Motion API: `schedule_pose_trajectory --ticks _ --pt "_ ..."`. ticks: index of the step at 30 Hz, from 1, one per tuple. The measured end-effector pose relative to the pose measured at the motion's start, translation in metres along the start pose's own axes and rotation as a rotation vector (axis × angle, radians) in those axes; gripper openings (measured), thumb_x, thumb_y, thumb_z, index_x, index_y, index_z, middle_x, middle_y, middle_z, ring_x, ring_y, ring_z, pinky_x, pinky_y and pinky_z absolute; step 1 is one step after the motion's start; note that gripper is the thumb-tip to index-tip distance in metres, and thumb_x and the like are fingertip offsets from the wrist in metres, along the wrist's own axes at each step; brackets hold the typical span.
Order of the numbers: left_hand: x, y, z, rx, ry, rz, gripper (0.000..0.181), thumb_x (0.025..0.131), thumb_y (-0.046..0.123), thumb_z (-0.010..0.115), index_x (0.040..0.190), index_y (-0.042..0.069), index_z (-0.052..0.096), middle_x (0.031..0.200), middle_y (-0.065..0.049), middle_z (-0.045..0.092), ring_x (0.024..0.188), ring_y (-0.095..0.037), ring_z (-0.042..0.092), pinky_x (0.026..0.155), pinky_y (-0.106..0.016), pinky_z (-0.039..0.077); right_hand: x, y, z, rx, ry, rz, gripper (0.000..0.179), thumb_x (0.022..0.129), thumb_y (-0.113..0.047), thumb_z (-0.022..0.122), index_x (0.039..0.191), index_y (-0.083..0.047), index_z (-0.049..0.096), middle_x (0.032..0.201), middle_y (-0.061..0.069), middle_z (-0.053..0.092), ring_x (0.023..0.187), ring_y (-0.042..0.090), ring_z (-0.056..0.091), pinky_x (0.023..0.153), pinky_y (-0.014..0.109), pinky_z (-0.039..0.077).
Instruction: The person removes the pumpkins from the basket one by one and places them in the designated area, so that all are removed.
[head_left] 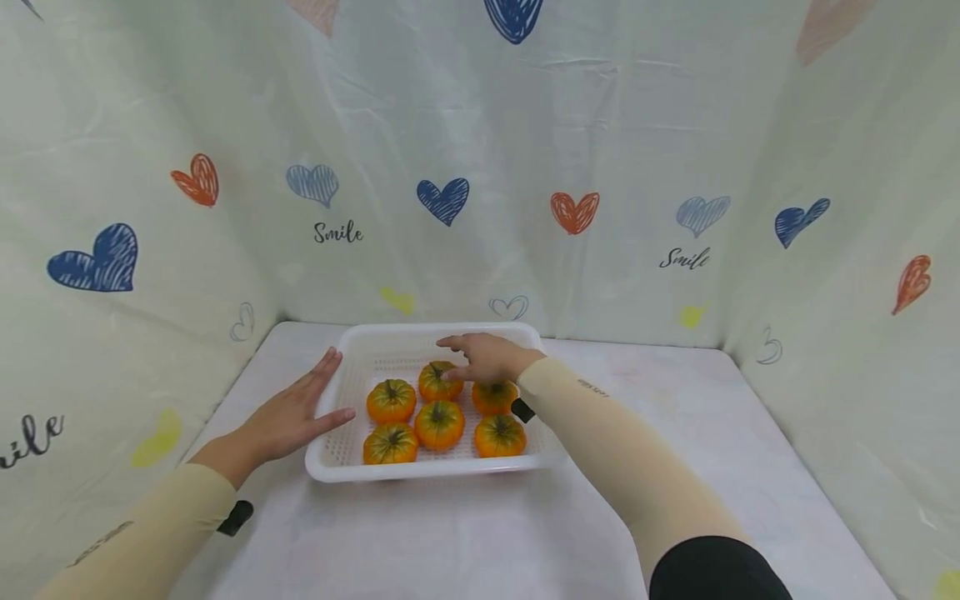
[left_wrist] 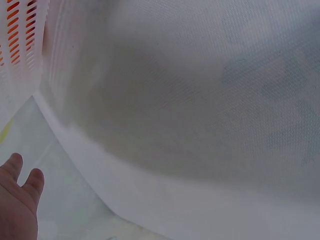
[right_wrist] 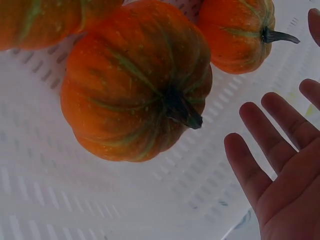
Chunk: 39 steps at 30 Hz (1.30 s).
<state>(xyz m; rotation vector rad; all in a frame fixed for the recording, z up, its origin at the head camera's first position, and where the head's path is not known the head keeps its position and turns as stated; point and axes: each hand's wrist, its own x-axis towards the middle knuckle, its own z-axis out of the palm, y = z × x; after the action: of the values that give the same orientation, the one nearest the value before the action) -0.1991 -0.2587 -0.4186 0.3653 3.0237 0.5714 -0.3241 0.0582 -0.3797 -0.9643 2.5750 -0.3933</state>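
Observation:
A white plastic basket with slotted walls holds several small orange pumpkins with green streaks. My left hand is at the basket's left rim, fingers extended and thumb reaching over the edge; whether it touches is unclear. Over the basket's back half, my right hand has its fingers stretched toward the left. Its thumb is close to the back pumpkin, and contact cannot be told. The right wrist view shows a large stemmed pumpkin beside the spread fingers, which hold nothing.
The basket stands on a table with a white cloth. Pale curtains printed with hearts and "Smile" enclose the back and sides. Along the left side of the basket, the left wrist view shows mostly white cloth.

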Motion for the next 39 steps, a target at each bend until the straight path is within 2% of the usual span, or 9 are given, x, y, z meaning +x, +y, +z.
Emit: schedule_pose_trajectory --ticks 10,16,23,30,39 --pt "0.0 0.0 0.001 -0.016 0.005 -0.002 0.101 0.092 0.066 0.052 0.161 0.012 0.002 0.166 -0.015 0.002 0.142 -0.05 0.024 0.104 -0.069 0.031 0.01 0.006 0.012 0.081 -0.028 0.003 0.064 0.096 -0.03 0.068 0.153 -0.018 0.041 0.146 0.009 0.051 0.13 0.025 0.05 0.11 0.041 0.039" --pt "0.001 -0.001 0.002 -0.018 0.002 -0.01 0.102 0.092 0.067 0.052 0.161 0.012 0.002 0.166 -0.015 0.001 0.142 -0.05 0.024 0.105 -0.068 0.031 0.017 0.01 0.02 0.084 -0.038 -0.018 0.061 0.096 -0.024 0.068 0.152 -0.019 0.043 0.142 0.006 0.054 0.124 0.021 0.054 0.108 0.036 0.041" --pt "0.001 0.0 0.002 -0.017 -0.001 -0.02 0.101 0.092 0.067 0.051 0.161 0.014 0.001 0.166 -0.014 0.001 0.142 -0.05 0.024 0.103 -0.069 0.032 0.02 0.015 0.025 0.097 -0.029 -0.002 0.065 0.092 -0.024 0.074 0.15 -0.024 0.046 0.137 0.008 0.056 0.119 0.021 0.056 0.103 0.036 0.046" --pt "0.0 0.002 0.0 -0.03 -0.003 -0.021 0.101 0.091 0.067 0.052 0.161 0.013 0.002 0.166 -0.015 0.001 0.142 -0.051 0.023 0.102 -0.07 0.032 0.021 0.014 0.028 0.163 -0.06 0.042 0.069 0.09 -0.026 0.076 0.151 -0.028 0.044 0.142 0.006 0.053 0.122 0.02 0.054 0.106 0.037 0.043" --pt "0.0 0.001 0.0 -0.031 -0.001 -0.01 0.101 0.092 0.065 0.052 0.161 0.013 0.002 0.166 -0.015 0.002 0.143 -0.05 0.023 0.104 -0.069 0.032 0.025 0.013 0.029 0.198 -0.088 0.049 0.072 0.089 -0.023 0.077 0.152 -0.032 0.042 0.144 0.007 0.05 0.12 0.02 0.053 0.105 0.037 0.044"
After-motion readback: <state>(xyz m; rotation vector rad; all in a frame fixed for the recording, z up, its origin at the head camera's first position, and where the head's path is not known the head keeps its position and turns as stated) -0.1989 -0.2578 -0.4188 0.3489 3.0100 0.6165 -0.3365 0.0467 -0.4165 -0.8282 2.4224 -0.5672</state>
